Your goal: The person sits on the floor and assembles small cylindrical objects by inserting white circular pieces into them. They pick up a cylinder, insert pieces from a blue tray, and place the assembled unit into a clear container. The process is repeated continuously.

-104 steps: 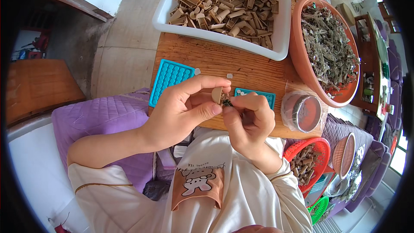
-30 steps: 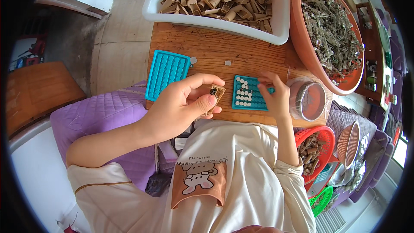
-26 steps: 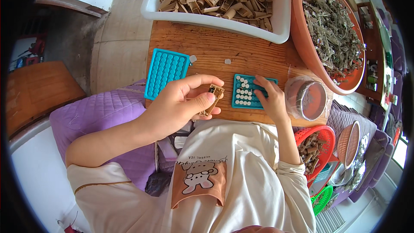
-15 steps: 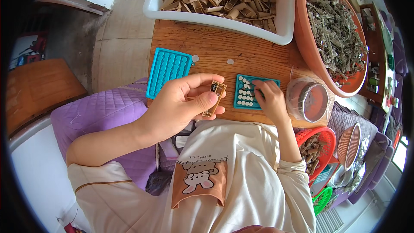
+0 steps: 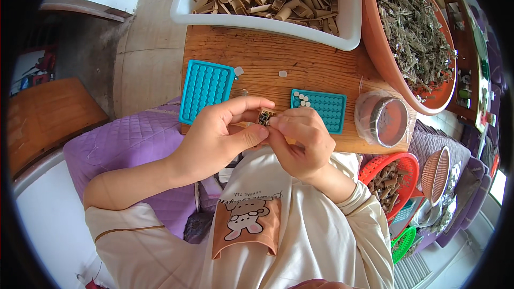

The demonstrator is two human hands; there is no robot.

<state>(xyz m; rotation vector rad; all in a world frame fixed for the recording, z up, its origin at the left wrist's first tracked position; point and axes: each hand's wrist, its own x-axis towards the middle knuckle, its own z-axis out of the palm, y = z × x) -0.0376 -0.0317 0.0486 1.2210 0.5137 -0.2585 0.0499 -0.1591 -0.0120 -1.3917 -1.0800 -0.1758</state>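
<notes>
My left hand [image 5: 219, 134] is closed around a small tan plastic casing [image 5: 266, 111] with dark parts inside, held above the table's near edge. My right hand [image 5: 304, 142] is pinched against the casing's near right side; whatever its fingertips hold is hidden. Just beyond my right hand lies a teal tray [image 5: 327, 109] of round pockets. A few small white discs [image 5: 304, 98] show at its upper left, and the hand covers its lower left part. Left of my hands is a second teal pocketed tray [image 5: 206, 88], with no white discs showing.
A white bin [image 5: 267, 24] of tan casings stands at the far side of the wooden table [image 5: 230, 43]. At right are an orange basin [image 5: 369, 18] of clear plastic pieces and a round tub [image 5: 388, 123] wrapped in film. A red basket [image 5: 409, 168] sits lower right.
My right hand has moved left from the disc tray to the casing, its fingers now against it. My left hand has stayed near its place, with the casing tilted differently.
</notes>
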